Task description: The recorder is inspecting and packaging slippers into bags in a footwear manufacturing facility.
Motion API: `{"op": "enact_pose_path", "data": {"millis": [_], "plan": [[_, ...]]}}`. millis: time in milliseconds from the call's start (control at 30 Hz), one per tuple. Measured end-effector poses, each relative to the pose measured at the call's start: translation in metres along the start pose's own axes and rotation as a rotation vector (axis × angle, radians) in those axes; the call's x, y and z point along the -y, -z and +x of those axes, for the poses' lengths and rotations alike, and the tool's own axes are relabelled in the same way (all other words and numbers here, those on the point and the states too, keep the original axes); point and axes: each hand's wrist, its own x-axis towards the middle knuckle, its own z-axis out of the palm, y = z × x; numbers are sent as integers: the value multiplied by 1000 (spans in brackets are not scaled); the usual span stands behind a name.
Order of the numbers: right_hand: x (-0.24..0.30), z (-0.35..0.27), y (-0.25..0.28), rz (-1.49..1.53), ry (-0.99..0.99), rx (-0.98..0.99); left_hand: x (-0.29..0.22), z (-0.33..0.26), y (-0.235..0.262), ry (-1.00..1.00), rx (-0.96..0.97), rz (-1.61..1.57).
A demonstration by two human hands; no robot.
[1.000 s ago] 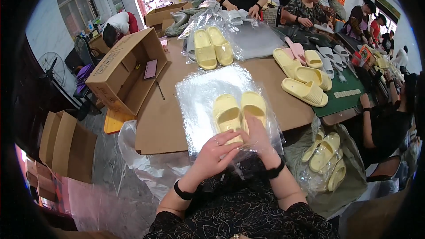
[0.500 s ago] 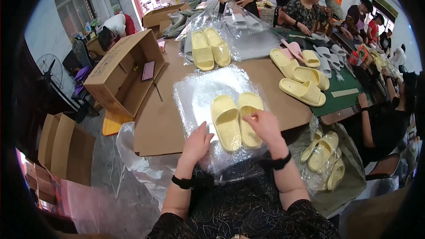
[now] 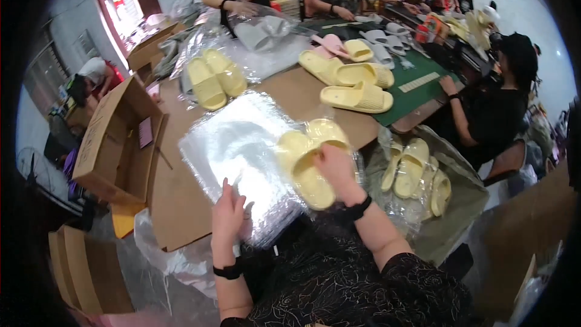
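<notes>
Dark printing, too slanted and soft to read, marks the outer side of a cardboard carton [image 3: 97,139] lying on its side at far left, a pink card-like piece [image 3: 145,132] inside it. Just beyond, a pair of yellow slide sandals [image 3: 207,85] rests in clear wrap at the table's rear. Nearer, the left hand [image 3: 230,212] is raised with thumb and fingers parted at the near edge of a stack of clear plastic bags [image 3: 239,145]. At center, bagged yellow slides [image 3: 313,186] tilt over the stack's right side, the right hand [image 3: 336,169] closed on them near a strap; whether its fingers pinch film or foam cannot be told. Farther right, loose yellow slides [image 3: 362,98] lie near a green mat [image 3: 402,106] bearing a pale, ruler-like strip [image 3: 419,82], its markings too small to read. Below, an olive sack [image 3: 448,230] holds more bagged yellow pairs [image 3: 411,166]; a black-clad co-worker [image 3: 505,103] sits at far right.
</notes>
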Motion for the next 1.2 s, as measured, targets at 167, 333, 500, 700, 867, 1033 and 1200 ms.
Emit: {"op": "enact_pose_path", "data": {"millis": [167,333,500,700,867,1033,1200], "plan": [[-141,-16,108,-397,-369,-327,4,-2,-5,-20,-24,16],[-354,-65,173,-863,-661,-221,-6,4,-11,-84,-33,23],[-377,-105,111,-935,-650,-115,2,3,-15,-123,-81,53],[-268,-77,20,-739,-550,265,-1,-1,-15,-102,-93,115],[-261,-93,0,-704,-521,470,-4,2,-16,-117,-68,82],[-233,-72,50,-5,-906,803,5,1,-14,-94,-78,16],[-185,-9,94,-636,-420,404,13,4,-19,-152,-93,40]]}}
